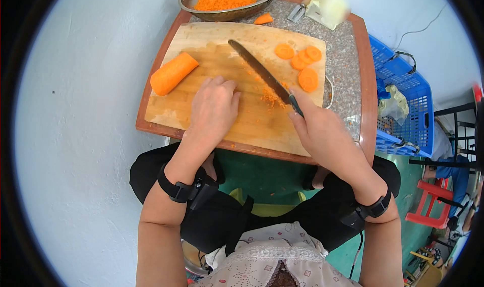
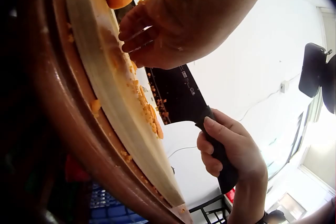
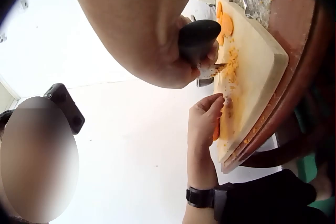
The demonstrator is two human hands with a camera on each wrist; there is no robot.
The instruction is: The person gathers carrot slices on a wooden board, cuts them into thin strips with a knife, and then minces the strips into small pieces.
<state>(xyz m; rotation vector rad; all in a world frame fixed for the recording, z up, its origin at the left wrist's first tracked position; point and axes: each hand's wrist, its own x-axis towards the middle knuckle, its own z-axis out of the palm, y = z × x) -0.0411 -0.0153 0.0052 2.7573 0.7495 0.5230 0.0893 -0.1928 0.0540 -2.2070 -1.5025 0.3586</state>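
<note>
My right hand [image 1: 322,130] grips the black handle of a cleaver [image 1: 259,70]. Its broad dark blade, flecked with carrot bits, slants toward the far left over a wooden cutting board [image 1: 282,130]. My left hand [image 1: 214,108] is low over the middle of the board, left of the blade. In the left wrist view, the left fingers [image 2: 137,27] are loosely bent, fingertips right at the board. A thick carrot piece [image 1: 174,74] lies at the board's left side. Minced carrot [image 1: 272,98] is scattered by the blade, and several carrot slices [image 1: 308,79] lie at the right.
Behind the board, a metal pan [image 1: 222,15] holds a heap of minced carrot. A small carrot end [image 1: 263,18] and a metal tool [image 1: 296,13] lie on the stone-topped table [image 1: 348,60]. To the right stands a blue basket [image 1: 421,115], with a red stool [image 1: 428,206] farther off.
</note>
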